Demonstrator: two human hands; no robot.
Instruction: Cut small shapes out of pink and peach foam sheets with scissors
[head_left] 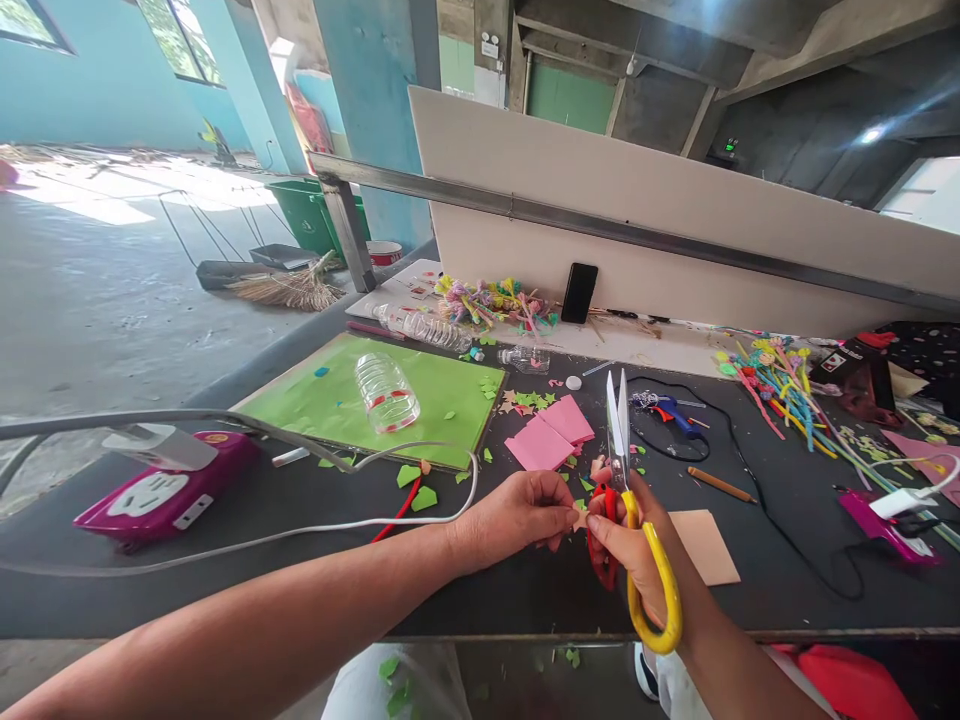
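My right hand (634,545) is wrapped round the red and yellow handles of a pair of scissors (619,440), blades pointing up and away. My left hand (525,510) pinches a small tan paper piece (579,519) that sits between both hands' fingertips, just above the black table (300,590). Pink foam sheets (551,435) lie just beyond my hands, and a tan paper sheet (705,545) lies to the right of the scissors.
A green sheet (450,400) carries a clear plastic bottle (386,392). A pink power strip (169,490) with a white cable is at left. A blue glue gun (671,410), pencil (720,484), coloured craft sticks (780,385), a phone (580,292) and paper scraps lie about.
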